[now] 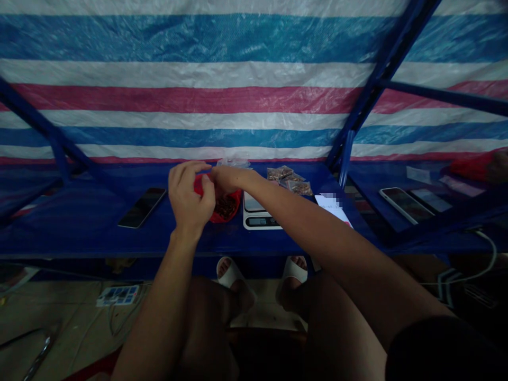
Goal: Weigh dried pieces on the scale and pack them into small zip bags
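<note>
My left hand (189, 196) and my right hand (225, 177) meet above a red bowl (232, 207) of small dark brownish pieces on the blue shelf (91, 227). The left hand's fingers curl in a pinch at the bowl's left rim. My right hand is closed around a thin clear plastic bag (234, 162), which sticks up behind it. What lies between the left fingertips is hidden.
A small digital scale (260, 214) stands right of the bowl, with filled little packets (289, 180) behind it and a white paper (333, 207) further right. A dark phone (142, 207) lies at left, another phone (405, 205) at right. Blue frame bars (369, 90) cross before the striped tarpaulin.
</note>
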The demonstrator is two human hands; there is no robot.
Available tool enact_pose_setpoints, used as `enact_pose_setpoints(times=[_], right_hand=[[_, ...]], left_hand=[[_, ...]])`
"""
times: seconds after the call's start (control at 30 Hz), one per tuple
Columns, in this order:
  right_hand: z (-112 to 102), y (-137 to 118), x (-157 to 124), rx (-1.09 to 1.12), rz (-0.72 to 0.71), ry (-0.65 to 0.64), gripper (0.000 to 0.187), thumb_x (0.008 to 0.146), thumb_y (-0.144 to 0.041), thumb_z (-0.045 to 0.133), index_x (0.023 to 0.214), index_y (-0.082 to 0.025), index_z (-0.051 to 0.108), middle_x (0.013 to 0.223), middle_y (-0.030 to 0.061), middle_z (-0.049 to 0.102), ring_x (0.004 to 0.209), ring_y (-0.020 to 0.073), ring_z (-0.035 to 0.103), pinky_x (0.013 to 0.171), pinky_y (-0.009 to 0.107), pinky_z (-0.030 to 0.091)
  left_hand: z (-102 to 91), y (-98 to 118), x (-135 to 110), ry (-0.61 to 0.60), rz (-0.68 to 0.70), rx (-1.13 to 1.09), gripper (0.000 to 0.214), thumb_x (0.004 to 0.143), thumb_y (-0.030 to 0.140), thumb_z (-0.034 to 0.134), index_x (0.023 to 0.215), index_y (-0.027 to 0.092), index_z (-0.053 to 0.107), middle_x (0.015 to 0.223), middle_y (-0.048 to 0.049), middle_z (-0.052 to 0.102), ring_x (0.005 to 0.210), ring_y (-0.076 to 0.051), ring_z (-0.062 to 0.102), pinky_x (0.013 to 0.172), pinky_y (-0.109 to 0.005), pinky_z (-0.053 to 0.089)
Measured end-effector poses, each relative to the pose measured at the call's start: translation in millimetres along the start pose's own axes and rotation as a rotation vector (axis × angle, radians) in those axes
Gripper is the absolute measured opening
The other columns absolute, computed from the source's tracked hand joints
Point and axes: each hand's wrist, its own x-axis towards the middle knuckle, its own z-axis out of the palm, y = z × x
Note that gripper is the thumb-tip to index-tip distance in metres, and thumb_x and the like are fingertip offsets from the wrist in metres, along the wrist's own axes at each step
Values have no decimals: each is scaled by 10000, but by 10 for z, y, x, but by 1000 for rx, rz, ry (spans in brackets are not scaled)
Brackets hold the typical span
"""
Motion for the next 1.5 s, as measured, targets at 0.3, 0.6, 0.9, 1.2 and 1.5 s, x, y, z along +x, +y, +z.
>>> enact_pose_setpoints(times=[0.3,0.6,0.9,1.2,1.5], right_hand=[[-303,512,-489,174,37,18,261,892,-157,776,1122,-139,897,957,64,865,784,162,688,729,271,477],[-349,732,-1032,0,154,-91,283,915,-246,832,1185,-188,895,1139,66,889,963,236,798,882,327,560],[-292,624,-1067,-77,242,-124,311,886,-164,864,1196,-169,886,1170,80,879,1009,248,800,906,347,561],[-273,561,-1034,-127,261,-161,307,891,-172,860,1196,-152,879,1122,91,867,1008,271,785,913,384,555],[-213,611,-994,-139,238,-138,324,863,-221,898,1182,-164,878,1121,94,871,1026,283,787,897,370,548]], left_hand=[[136,-164,-47,-322,-110,39,247,948,178,555,1011,212,792,1057,-86,850,1015,-275,795,965,-403,607],[261,-132,-76,-502,-189,19,298,975,203,542,1049,193,830,1089,-102,871,1032,-285,812,1022,-418,624],[372,-3,-101,-540,-131,-30,301,949,201,554,1051,196,837,1126,-110,871,1050,-290,816,1025,-435,639],[399,5,-123,-566,-141,-61,318,936,157,564,1097,183,837,1145,-111,867,1064,-286,811,1062,-439,630],[403,33,-138,-580,-102,-59,300,953,191,549,1043,178,835,1082,-122,865,1020,-293,808,1024,-441,635]])
